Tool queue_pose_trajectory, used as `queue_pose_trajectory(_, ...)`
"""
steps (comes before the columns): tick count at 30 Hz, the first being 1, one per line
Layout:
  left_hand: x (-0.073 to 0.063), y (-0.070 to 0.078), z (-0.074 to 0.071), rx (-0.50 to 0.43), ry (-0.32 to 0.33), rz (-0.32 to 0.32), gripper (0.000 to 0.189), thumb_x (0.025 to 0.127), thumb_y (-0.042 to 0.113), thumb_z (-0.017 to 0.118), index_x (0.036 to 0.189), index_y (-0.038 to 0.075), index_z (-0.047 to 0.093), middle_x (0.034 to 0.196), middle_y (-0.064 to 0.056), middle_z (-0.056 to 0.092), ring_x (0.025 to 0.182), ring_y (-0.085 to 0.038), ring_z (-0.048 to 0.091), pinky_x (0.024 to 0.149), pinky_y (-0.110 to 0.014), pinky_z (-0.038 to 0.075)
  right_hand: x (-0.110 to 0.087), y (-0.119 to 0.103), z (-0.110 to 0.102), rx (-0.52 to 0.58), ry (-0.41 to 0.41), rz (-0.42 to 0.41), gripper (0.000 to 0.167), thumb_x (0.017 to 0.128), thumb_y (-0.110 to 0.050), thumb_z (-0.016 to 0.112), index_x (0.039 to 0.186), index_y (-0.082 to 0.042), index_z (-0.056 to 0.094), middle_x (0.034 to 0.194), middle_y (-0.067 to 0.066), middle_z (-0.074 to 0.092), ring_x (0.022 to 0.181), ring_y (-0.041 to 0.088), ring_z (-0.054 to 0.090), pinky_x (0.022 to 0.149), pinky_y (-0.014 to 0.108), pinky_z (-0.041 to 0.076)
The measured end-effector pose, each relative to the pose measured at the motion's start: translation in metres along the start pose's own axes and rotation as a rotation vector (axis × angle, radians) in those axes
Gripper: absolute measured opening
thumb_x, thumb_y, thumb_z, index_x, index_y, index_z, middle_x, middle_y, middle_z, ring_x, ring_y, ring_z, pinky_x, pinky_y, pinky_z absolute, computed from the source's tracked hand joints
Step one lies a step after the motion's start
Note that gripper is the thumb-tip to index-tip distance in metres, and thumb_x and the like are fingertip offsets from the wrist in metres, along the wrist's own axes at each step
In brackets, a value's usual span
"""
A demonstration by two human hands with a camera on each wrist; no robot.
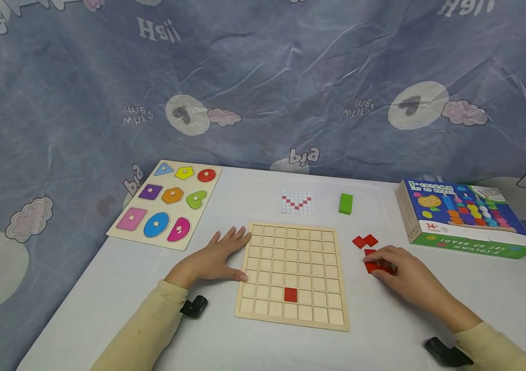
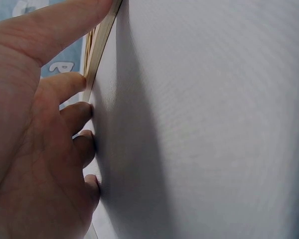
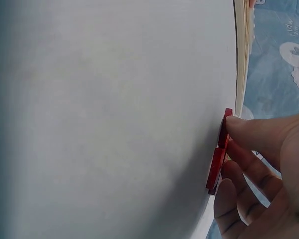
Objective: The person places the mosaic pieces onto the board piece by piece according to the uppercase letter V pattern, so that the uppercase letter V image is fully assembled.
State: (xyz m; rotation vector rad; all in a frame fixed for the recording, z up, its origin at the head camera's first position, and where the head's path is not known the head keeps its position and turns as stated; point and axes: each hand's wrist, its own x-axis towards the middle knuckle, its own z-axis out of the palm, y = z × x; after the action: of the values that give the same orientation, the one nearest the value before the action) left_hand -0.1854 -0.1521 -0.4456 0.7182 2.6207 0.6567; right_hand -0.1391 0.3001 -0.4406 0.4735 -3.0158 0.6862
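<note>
A wooden grid board (image 1: 292, 327) lies flat on the white table, with one red square tile (image 1: 290, 294) in a cell of a lower row. My left hand (image 1: 216, 257) rests at the board's left edge, fingers spread and the thumb touching the rim. In the left wrist view, the thumb (image 2: 55, 30) lies against the board's edge. To the right of the board, my right hand (image 1: 404, 273) is over a small group of red tiles, its thumb and fingertips around a red tile (image 3: 224, 127). Another red tile (image 3: 216, 169) is beside it. Two more red tiles (image 1: 366, 241) lie just beyond the fingers.
Behind the board lie a small card (image 1: 297, 202) with a red V pattern and a green block (image 1: 345, 204). A shape puzzle board (image 1: 123, 238) is at the back left, a colourful box (image 1: 467, 211) at the back right. A patterned cloth hangs behind the table.
</note>
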Motion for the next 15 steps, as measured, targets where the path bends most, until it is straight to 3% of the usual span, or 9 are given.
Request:
queue_pose_trajectory(6,0.0,0.001,0.0,0.001,0.001,-0.006,0.107,0.078,0.049,0.085,0.162,0.016,0.028,0.169,-0.006,0.016,0.157,-0.029,0.003,0.125,-0.054,-0.002,0.001,0.001,0.001,0.005,0.016,-0.005,0.034,0.083,-0.01,0.084,0.113,-0.022,0.077,0.105,-0.002,0.068,0.093,0.018,0.058,0.079,0.042,0.054)
queue_pose_trajectory(15,0.0,0.0,0.0,0.004,0.003,0.0,0.107,0.078,0.049,0.085,0.162,0.016,0.028,0.169,-0.006,0.017,0.157,-0.029,0.004,0.125,-0.055,-0.002,0.007,-0.011,0.011,0.03,0.022,-0.04,0.027,0.084,-0.012,0.084,0.109,-0.021,0.077,0.102,-0.006,0.069,0.091,0.016,0.057,0.077,0.034,0.054)
